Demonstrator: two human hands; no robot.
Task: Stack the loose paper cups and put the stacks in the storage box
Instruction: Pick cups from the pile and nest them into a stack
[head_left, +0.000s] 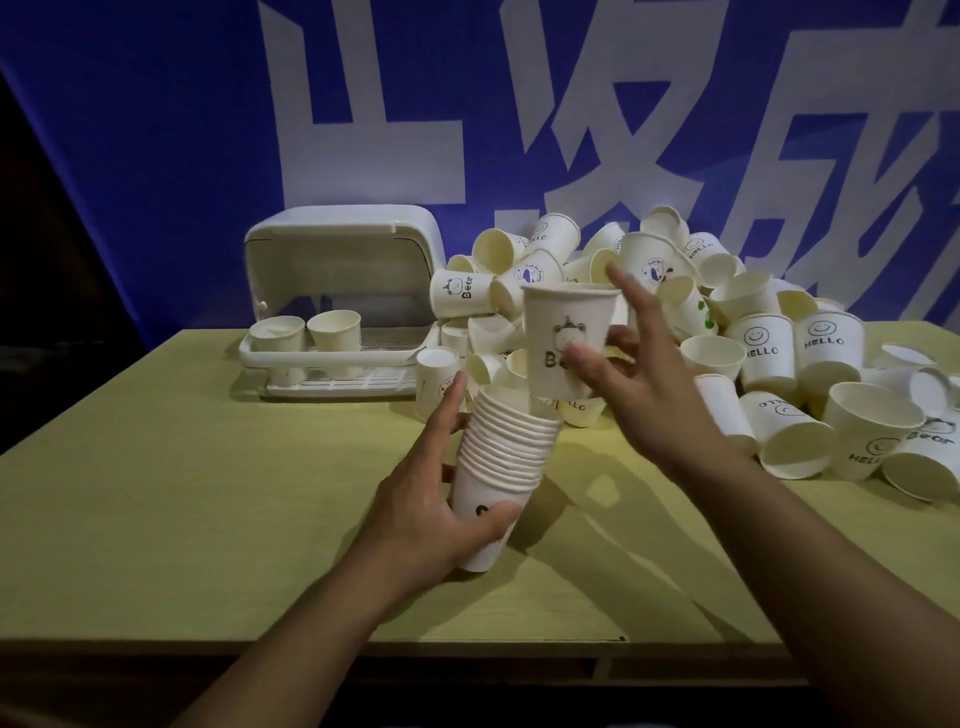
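Paper cup (563, 338) pinched in my right hand (639, 379) sits upright just above the stack (506, 447) (tilted right) gripped by my left hand (441, 504).

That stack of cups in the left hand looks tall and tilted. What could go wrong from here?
The stack leans and the left hand grips only its bottom cup, so the upper cups might slide off. The right hand pinches the Bear cup lightly by its side; it could slip or go in crooked and jam. The pile of loose cups sits right behind, so a bump there may send cups rolling across the table.
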